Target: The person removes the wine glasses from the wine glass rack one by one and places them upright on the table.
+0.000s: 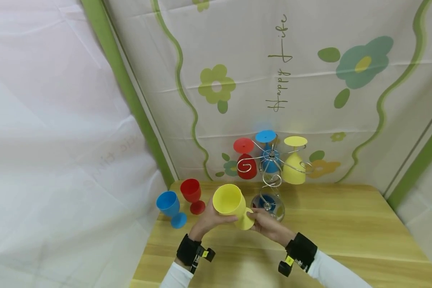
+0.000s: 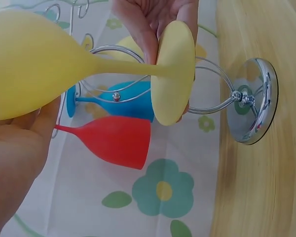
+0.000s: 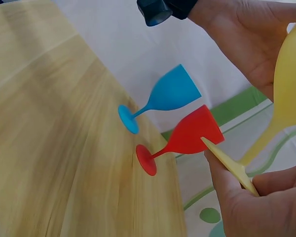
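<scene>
A yellow plastic goblet (image 1: 229, 201) is held up in front of me by both hands. My left hand (image 1: 211, 219) grips its bowl, the thumb lying across the near side. On the right, my right hand (image 1: 270, 227) pinches the edge of the round foot (image 2: 173, 74) between thumb and fingers. The goblet's mouth is up and tilted toward me in the head view. Just behind it rises a chrome wire rack (image 1: 267, 206), where a red goblet (image 1: 247, 166), a blue goblet (image 1: 265, 137) and another yellow goblet (image 1: 294, 170) hang upside down by their feet.
Left of my hands, a second blue goblet (image 3: 170, 91) and a second red goblet (image 3: 195, 132) stand upright on the wooden table (image 1: 331, 228). A printed cloth (image 1: 252, 100) hangs behind the table, and a white cloth (image 1: 65, 160) hangs along the left side.
</scene>
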A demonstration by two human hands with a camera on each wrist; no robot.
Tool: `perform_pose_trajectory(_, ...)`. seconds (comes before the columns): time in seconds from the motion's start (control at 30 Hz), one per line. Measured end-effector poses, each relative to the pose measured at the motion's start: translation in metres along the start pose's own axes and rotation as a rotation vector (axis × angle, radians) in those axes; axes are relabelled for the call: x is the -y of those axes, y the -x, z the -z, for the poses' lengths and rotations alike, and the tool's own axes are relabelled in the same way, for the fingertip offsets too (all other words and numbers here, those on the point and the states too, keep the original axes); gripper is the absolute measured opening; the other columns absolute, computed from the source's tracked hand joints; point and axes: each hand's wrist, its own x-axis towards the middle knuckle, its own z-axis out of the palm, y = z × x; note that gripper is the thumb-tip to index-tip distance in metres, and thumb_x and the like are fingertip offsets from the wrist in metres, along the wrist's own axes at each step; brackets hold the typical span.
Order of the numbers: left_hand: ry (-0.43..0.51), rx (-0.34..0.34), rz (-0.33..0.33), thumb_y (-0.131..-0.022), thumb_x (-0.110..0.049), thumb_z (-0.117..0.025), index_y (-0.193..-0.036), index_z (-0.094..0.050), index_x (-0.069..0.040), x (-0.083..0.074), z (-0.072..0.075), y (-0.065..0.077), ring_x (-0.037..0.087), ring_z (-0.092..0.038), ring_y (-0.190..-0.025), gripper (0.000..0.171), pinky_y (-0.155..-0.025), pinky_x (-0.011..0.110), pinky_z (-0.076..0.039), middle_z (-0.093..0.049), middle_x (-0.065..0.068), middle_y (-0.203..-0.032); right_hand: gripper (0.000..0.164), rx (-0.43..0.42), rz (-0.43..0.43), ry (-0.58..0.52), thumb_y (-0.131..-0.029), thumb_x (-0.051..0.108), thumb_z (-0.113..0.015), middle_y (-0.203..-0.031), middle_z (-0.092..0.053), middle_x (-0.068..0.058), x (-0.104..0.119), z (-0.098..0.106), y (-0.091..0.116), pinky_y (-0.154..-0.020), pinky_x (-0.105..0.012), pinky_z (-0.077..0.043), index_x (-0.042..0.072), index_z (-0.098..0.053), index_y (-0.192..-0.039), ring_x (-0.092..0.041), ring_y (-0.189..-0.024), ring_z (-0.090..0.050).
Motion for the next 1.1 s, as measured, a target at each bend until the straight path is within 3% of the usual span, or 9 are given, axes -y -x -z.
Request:
perform_pose_trajectory(0.07,-0.014,-0.006,-0.001,-0.087,-0.019,-0.083,-0.141,-0.039,0.001,0.000,-0.002,0.001,0.014,-0.060,-0.119,0.072,-0.104,0.037,-0.054,-0.056,0.025,-0.132,0.050,-0.003,-0.002,-0.005,-0.111,0.013,-0.035,-0.118,-0.070,-0.005,-0.002,0.000,0.000,-0.099,-0.031,-0.058,-0.017,-0.027,-0.150,-0.012,-0.108,-0.071)
perform_pose_trajectory(0.33,-0.034,-0.037,0.001,-0.087,-0.019,-0.083,-0.140,-0.040,0.001,0.001,-0.005,0.006,0.016,-0.061,-0.117,0.071,-0.102,0.036,-0.054,-0.054,0.029,-0.131,0.052,-0.007,-0.012,-0.026,-0.110,0.013,-0.036,-0.129,-0.065,-0.014,-0.008,-0.003,0.000,-0.099,-0.031,-0.058,-0.017,-0.024,-0.151,-0.015,-0.113,-0.069)
perform_pose_trajectory(0.53,-0.064,-0.151,0.000,-0.085,-0.017,-0.084,-0.140,-0.042,0.001,0.003,0.000,0.011,0.011,-0.063,-0.114,0.072,-0.100,0.034,-0.056,-0.056,0.030,-0.129,0.054,-0.012,0.010,-0.059,-0.110,0.012,-0.037,-0.134,-0.063,-0.021,-0.012,-0.004,-0.002,-0.105,-0.039,-0.055,-0.014,-0.020,-0.155,-0.021,-0.117,-0.068)
perform_pose_trajectory(0.63,-0.101,-0.282,0.030,-0.082,-0.011,-0.085,-0.142,-0.043,-0.005,0.008,0.006,0.012,0.013,-0.062,-0.116,0.074,-0.102,0.036,-0.054,-0.058,0.025,-0.131,0.055,-0.022,0.007,-0.059,-0.110,0.011,-0.036,-0.142,-0.054,-0.032,-0.011,0.001,-0.001,-0.110,-0.043,-0.052,-0.012,-0.017,-0.156,-0.027,-0.124,-0.065)
perform_pose_trajectory(0.77,-0.128,-0.560,0.131,-0.079,-0.006,-0.087,-0.144,-0.041,-0.011,0.019,0.010,0.015,0.016,-0.058,-0.120,0.080,-0.106,0.039,-0.049,-0.058,0.015,-0.135,0.054,-0.041,-0.005,-0.025,-0.110,0.010,-0.033,-0.154,-0.037,-0.039,-0.011,0.006,0.002,-0.117,-0.049,-0.044,-0.011,-0.017,-0.157,-0.039,-0.137,-0.055)
perform_pose_trajectory(0.9,-0.124,-0.809,0.213,-0.078,-0.005,-0.088,-0.145,-0.039,-0.012,0.031,0.012,0.019,0.022,-0.054,-0.122,0.083,-0.109,0.042,-0.044,-0.056,0.011,-0.136,0.053,-0.052,-0.011,-0.011,-0.110,0.010,-0.034,-0.155,-0.035,-0.039,-0.012,0.010,0.005,-0.119,-0.052,-0.040,-0.011,-0.019,-0.156,-0.046,-0.144,-0.044)
perform_pose_trajectory(0.97,-0.132,-0.877,0.239,-0.079,-0.007,-0.088,-0.147,-0.037,-0.013,0.038,0.015,0.023,0.025,-0.053,-0.125,0.085,-0.110,0.045,-0.043,-0.055,0.011,-0.138,0.053,-0.050,-0.016,-0.017,-0.110,0.010,-0.035,-0.155,-0.035,-0.038,-0.012,0.012,0.006,-0.119,-0.052,-0.039,-0.011,-0.020,-0.156,-0.046,-0.145,-0.042)
perform_pose_trajectory(1.1,-0.175,-0.949,0.280,-0.081,-0.012,-0.087,-0.151,-0.032,-0.015,0.056,0.023,0.033,0.029,-0.050,-0.130,0.089,-0.114,0.052,-0.041,-0.052,0.012,-0.142,0.053,-0.048,-0.019,-0.025,-0.110,0.010,-0.036,-0.155,-0.037,-0.037,-0.014,0.017,0.009,-0.119,-0.051,-0.040,-0.011,-0.021,-0.156,-0.045,-0.145,-0.043)
